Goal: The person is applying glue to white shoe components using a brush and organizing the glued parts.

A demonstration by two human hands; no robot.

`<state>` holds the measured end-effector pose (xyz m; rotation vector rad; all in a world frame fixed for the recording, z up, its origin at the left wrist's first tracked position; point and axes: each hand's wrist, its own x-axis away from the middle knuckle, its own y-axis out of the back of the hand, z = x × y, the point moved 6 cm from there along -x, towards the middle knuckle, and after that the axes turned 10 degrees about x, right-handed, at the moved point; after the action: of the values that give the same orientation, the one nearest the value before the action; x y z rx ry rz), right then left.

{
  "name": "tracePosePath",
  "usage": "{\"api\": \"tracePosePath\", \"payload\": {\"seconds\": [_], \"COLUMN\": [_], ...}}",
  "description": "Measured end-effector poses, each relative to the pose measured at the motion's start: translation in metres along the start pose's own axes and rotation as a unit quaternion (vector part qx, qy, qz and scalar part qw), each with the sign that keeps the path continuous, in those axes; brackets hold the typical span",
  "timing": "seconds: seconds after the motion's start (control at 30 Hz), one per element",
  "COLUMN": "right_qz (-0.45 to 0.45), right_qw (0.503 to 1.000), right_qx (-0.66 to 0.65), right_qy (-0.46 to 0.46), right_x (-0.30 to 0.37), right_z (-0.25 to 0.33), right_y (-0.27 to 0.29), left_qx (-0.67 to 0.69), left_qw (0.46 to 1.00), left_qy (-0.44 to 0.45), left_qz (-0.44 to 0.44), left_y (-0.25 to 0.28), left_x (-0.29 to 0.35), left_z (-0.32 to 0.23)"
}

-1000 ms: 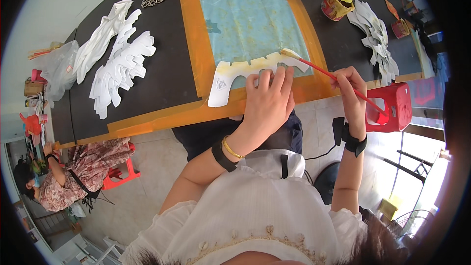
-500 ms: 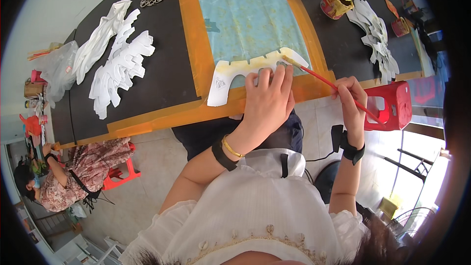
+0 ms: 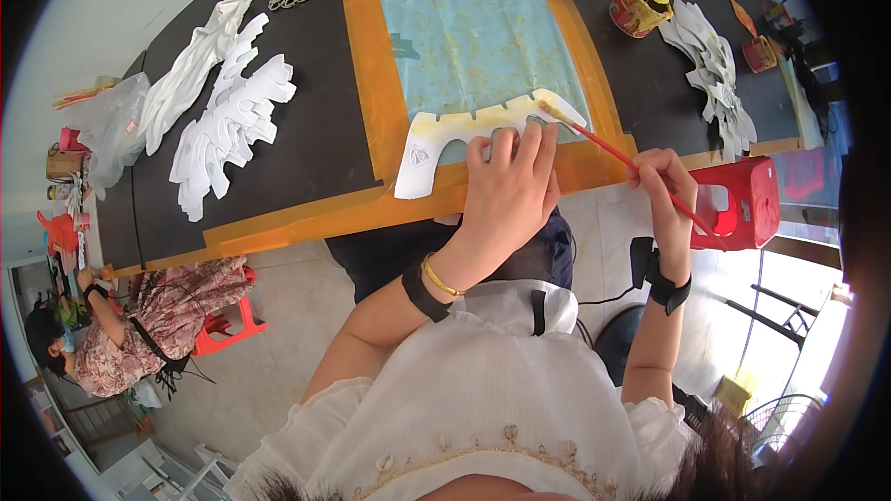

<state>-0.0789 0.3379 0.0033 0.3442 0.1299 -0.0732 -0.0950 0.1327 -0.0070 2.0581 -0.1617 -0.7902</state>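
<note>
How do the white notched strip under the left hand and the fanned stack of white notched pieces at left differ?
The white notched strip lies singly, partly on the blue sheet; the fanned white stack overlaps on the black tabletop. The strip has yellowish smears along its upper edge; the stack shows none. Both are white with notched edges.
</note>
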Motion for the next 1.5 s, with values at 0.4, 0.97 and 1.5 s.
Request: {"api": "tracePosePath", "payload": {"seconds": [0.4, 0.97, 1.5], "right_qz": [0.054, 0.111, 0.158], "right_qw": [0.998, 0.992, 0.984], "right_qx": [-0.023, -0.060, -0.077], "right_qy": [-0.023, -0.022, -0.014], "right_x": [-0.004, -0.015, -0.024], "right_z": [0.010, 0.015, 0.035], "right_y": [-0.024, -0.055, -0.107], "left_qx": [0.126, 0.073, 0.085], "left_qw": [0.992, 0.995, 0.993], "left_qy": [-0.027, 0.033, 0.049], "left_qz": [-0.016, -0.052, -0.073], "left_y": [0.006, 0.064, 0.064], "left_x": [0.013, 0.058, 0.059], "left_z": [-0.001, 0.056, 0.055]}}
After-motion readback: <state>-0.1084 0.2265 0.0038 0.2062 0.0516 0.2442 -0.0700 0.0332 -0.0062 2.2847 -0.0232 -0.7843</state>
